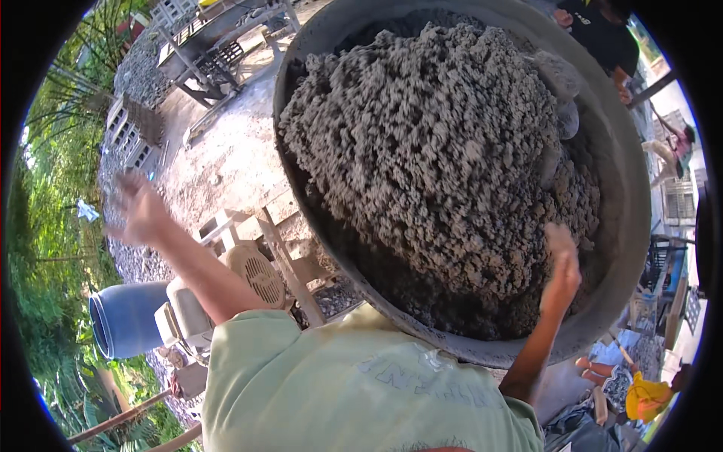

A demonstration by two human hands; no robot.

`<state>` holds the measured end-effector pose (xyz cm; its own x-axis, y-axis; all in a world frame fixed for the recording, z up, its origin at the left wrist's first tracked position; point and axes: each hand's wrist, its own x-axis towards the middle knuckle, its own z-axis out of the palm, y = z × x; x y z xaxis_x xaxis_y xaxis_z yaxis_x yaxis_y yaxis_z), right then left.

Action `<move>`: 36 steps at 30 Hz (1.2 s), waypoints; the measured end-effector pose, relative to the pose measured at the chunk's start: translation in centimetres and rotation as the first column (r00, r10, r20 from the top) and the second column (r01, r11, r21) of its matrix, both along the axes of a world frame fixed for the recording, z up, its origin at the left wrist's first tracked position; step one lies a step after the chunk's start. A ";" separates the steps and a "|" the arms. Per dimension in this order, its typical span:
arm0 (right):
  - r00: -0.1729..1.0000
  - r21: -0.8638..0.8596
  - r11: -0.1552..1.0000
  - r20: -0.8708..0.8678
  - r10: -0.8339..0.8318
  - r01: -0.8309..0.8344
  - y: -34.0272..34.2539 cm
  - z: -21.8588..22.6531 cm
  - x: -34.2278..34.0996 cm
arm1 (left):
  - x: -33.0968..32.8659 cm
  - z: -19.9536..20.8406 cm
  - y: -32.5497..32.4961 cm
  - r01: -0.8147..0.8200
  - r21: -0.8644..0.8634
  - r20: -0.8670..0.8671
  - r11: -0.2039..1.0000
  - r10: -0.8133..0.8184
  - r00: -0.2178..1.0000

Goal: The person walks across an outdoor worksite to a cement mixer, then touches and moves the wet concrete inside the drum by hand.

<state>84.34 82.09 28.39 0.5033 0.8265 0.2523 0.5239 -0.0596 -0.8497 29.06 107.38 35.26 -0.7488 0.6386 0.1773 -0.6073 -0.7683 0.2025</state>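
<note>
A heap of damp grey concrete mix [422, 151] fills much of a large round mixer pan [629, 226] in front of me. My left hand [139, 211] is raised out to the left, away from the pan; it is blurred, but its fingers look spread and nothing shows in it. Over the pan's near right side, my right hand [561, 267] is held with fingers stretched upward and somewhat blurred, and no object is visible in it. Whether that hand touches the mix cannot be told. Smooth, blurred grey shapes [566, 98] show at the heap's right edge.
A motor with a vented cover [256, 275] stands left of the pan, beside a blue barrel [132, 320]. Hollow blocks [132, 132] and a metal frame [207, 68] lie farther off. A person in black [599, 34] is beyond the pan; one in yellow [648, 395] is at right.
</note>
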 end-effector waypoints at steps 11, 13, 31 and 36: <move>0.970 0.036 0.970 -0.011 -0.242 0.242 0.3 -1.9 -1.2 | 15.9 -3.2 1.4 -0.415 -0.376 -0.917 0.829 -0.266 0.298; 0.964 0.094 0.968 -0.153 -0.218 0.233 0.0 -2.9 -1.1 | 16.3 -4.9 2.6 -0.255 -0.363 -0.908 0.896 -0.278 0.314; 0.876 -0.033 0.897 0.235 -0.422 0.441 -1.5 0.8 -3.0 | 21.2 -6.4 7.0 -0.242 -0.213 -0.967 0.947 -0.239 -0.084; 0.991 -0.312 0.946 0.066 0.118 -0.092 1.0 -1.1 -7.2 | 23.8 -5.4 13.6 -0.322 -0.185 -0.813 0.928 -0.329 -0.481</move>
